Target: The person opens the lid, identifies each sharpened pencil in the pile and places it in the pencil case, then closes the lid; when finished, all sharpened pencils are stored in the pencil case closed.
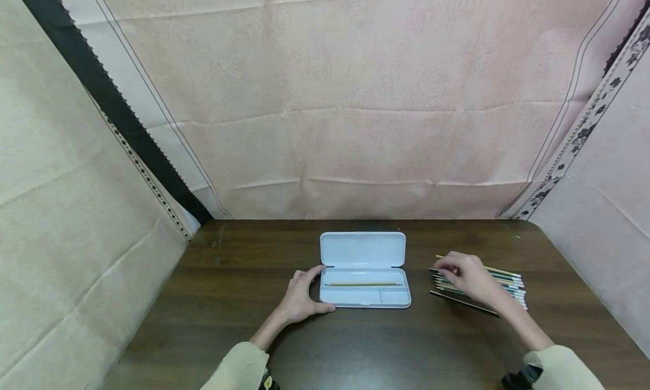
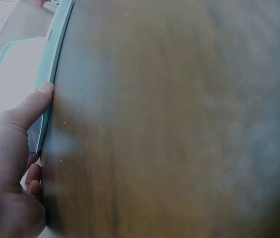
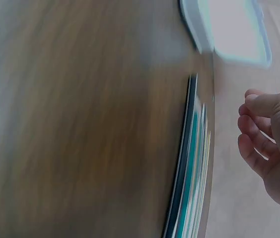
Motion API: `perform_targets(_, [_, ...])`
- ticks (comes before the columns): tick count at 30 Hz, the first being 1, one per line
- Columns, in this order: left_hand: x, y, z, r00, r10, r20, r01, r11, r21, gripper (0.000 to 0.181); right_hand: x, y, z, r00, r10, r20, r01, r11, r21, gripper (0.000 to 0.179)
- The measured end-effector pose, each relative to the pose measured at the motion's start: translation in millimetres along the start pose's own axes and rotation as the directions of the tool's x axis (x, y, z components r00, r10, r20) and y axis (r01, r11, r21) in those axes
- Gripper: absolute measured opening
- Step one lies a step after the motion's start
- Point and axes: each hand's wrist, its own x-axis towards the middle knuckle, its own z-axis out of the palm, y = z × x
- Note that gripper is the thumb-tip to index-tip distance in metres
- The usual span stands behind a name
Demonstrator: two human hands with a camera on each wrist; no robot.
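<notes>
A light blue pencil case (image 1: 364, 304) lies with its lid raised at the back. Inside it, one yellowish pencil (image 1: 363, 284) lies lengthwise. My left hand (image 1: 301, 297) holds the case at its left end, thumb (image 2: 39, 101) on the front edge and fingers toward the back corner. Over to the right, a row of pencils (image 1: 513, 289) in dark, green and pale colours lies on the table. My right hand (image 1: 469, 275) hovers above their left ends, fingers loosely curled. In the right wrist view that hand (image 3: 274, 131) shows nothing between thumb and fingers.
The brown wooden table (image 1: 370, 345) carries the case and the pencils. One dark pencil (image 1: 464, 303) lies slightly apart at the front of the row. Pale patterned cloth (image 1: 376, 96) hangs behind the table and at both sides.
</notes>
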Motion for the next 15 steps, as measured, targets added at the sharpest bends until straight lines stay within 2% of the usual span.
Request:
perform_targets(8, [0.4, -0.1, -0.1, 1.000, 0.001, -0.004, -0.001, 1.000, 0.004, 0.093, -43.6, 16.2, -32.0, 0.999, 0.032, -0.039, -0.034, 0.998, -0.051, 0.027])
perform_targets(15, [0.2, -0.6, 0.4, 1.000, 0.001, -0.004, -0.001, 1.000, 0.005, 0.093, -67.8, 23.6, -43.1, 0.998, 0.043, -0.056, -0.048, 0.994, -0.101, 0.035])
